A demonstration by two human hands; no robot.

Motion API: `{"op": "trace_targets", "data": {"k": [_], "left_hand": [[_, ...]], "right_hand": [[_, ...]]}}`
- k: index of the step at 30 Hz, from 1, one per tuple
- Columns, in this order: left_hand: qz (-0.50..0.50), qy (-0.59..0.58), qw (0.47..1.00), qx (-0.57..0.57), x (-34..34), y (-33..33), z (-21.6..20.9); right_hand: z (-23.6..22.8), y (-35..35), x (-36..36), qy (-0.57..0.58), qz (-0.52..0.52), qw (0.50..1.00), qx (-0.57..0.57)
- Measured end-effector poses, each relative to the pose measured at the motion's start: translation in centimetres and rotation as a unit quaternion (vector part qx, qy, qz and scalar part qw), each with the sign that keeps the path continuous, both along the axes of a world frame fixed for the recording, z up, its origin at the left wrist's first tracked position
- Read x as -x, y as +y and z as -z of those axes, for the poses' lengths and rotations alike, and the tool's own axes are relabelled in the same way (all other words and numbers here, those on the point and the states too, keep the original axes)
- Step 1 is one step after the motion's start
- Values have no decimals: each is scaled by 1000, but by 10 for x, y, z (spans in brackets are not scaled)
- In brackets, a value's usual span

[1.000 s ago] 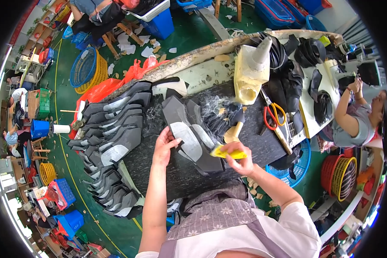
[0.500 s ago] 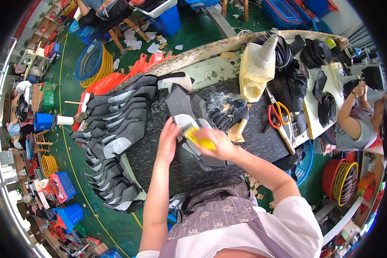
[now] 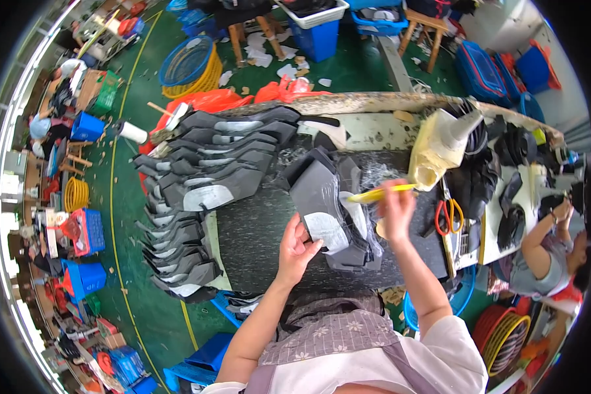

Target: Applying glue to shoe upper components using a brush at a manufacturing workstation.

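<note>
My left hand [image 3: 294, 253] pinches the lower edge of a dark grey shoe-upper piece [image 3: 316, 194] that has a whitish patch at its near end. Close to its right, my right hand [image 3: 395, 209] grips a thin, flat yellow tool [image 3: 374, 195] whose left tip meets the white patch of another dark piece [image 3: 356, 213]. More dark pieces lie beneath these on the black work surface [image 3: 249, 240]. To the left, overlapping rows of similar shoe-upper pieces [image 3: 223, 187] fan along the table edge.
A glue-crusted yellowish container [image 3: 433, 154] with a grey cone spout stands at the far right. Nearer lie scissors with red and orange handles [image 3: 448, 217]. Red plastic bags [image 3: 223, 100] line the far edge. Another person [image 3: 548, 259] sits at the right.
My right hand has moved right, off the grey piece, with the yellow tool now seen edge-on. My left hand now pinches the grey piece's edge. The whole view has shifted.
</note>
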State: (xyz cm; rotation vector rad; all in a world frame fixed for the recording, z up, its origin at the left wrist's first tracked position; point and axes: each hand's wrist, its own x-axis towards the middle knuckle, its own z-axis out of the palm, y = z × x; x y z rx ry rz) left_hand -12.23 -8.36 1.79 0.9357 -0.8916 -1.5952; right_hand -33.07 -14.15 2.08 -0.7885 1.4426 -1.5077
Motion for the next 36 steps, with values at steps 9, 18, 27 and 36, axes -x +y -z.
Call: {"op": "trace_targets", "data": {"k": [9, 18, 27, 36], "left_hand": [[46, 0, 999, -19, -26, 24, -25], [-436, 120, 889, -71, -272, -30, 98], [-241, -341, 908, 28, -77, -19, 24], [8, -52, 979, -198, -2, -73, 67]], "right_hand": [[-19, -45, 0, 105, -70, 992, 22], [20, 6, 65, 152, 77, 985, 40], [28, -19, 145, 413, 60, 905, -76], [22, -42, -9, 87, -323, 942, -6]]}}
